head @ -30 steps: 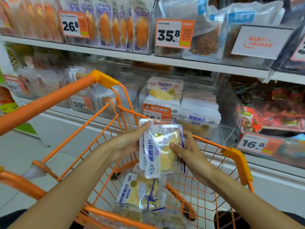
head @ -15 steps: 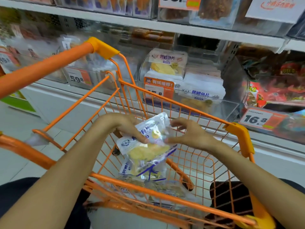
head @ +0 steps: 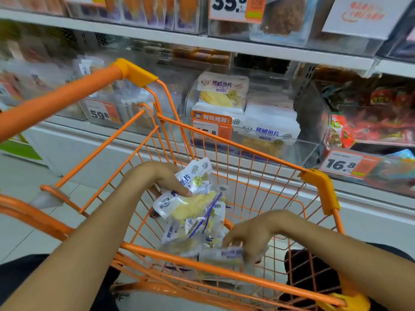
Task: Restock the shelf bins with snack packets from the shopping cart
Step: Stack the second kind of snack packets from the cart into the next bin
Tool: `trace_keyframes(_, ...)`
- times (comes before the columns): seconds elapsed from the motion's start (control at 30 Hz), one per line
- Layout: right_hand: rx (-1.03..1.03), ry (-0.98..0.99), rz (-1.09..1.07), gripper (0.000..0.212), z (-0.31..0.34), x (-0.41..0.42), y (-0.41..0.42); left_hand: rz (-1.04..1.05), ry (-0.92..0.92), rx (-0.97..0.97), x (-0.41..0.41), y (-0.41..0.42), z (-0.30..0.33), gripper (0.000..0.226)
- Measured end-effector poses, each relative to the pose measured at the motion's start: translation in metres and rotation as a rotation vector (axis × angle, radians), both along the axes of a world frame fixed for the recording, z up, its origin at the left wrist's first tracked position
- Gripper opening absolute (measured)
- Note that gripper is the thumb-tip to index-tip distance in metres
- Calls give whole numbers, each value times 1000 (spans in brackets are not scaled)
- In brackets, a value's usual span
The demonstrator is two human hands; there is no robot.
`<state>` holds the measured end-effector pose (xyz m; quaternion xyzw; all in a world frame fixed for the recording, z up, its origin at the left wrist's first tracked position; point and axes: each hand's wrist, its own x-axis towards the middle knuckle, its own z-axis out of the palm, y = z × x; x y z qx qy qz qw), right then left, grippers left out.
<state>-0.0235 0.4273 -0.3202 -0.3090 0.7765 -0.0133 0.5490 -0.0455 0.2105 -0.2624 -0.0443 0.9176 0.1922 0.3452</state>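
Right hand (head: 253, 236) dropped off the held packet (head: 188, 198) to pinch a blurred one low-centre in the cart (head: 318, 182); left hand (head: 166, 179) holds its packet mid-frame. Risk: one-handed hold on slick film slips before reaching the bin (head: 314, 122).

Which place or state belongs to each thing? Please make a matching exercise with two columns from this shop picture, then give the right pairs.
Things:
1. left hand
2. right hand
3. price tag 16.8
4. price tag 35.8

Places or states:
A. on the upper shelf edge
B. holds a snack packet above the pile in the shopping cart
C. low in the cart, its grip on a blurred packet
D. on the lower shelf, right of the cart

Pairs: 1-B, 2-C, 3-D, 4-A
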Motion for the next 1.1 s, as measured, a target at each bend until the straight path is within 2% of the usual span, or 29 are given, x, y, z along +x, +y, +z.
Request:
trace_keyframes(0.1, -241, -17, -238, 5, 22, -15, 14, -4, 0, 26, -4, -1, 4, 64)
trace_keyframes(0.23, -381, 81, -466, 20, 33, -29, 30, 7, -7, 77, -6, -3, 6, 65)
trace_keyframes(0.33, -530, 248, -666, 41, 31, -33, 32, 15, -17, 108, -9, -3, 5, 62)
trace_keyframes(0.4, -658, 312, -812, 34, 33, -34, 33, 55, -33, 159, -6, -4, 10, 75)
trace_keyframes(0.47, -731, 325, -898, 33, 35, -30, 29, 134, -18, 286, -7, -10, 11, 101)
trace_keyframes(0.57, -804, 312, -1047, 55, 29, -30, 28, 223, 0, 429, -13, -19, 10, 113)
trace_keyframes(0.63, -852, 237, -1115, 57, 29, -27, 27, 281, -12, 510, -10, -17, 16, 99)
trace_keyframes(0.7, -870, 166, -1109, 55, 31, -24, 25, 276, -31, 608, -8, -13, 19, 74)
trace_keyframes(0.77, -897, 37, -1143, 70, 31, -23, 23, 211, -62, 656, -5, -11, 18, 56)
trace_keyframes(0.83, -951, -134, -1260, 79, 35, -23, 22, 253, -58, 705, -3, -8, 18, 48)
trace_keyframes(0.9, -1055, -225, -1312, 59, 43, -22, 21, 405, -42, 846, -5, -8, 16, 60)
trace_keyframes(0.97, -1162, -224, -1329, 35, 50, -19, 20, 490, -71, 1076, -5, -6, 17, 73)
trace_keyframes(1.0, -1211, -195, -1333, 30, 51, -19, 21, 481, -99, 1195, -3, -6, 19, 73)
trace_keyframes(1.1, -1317, 15, -1320, 44, 57, -17, 18, 347, -119, 1433, 3, -2, 26, 52)
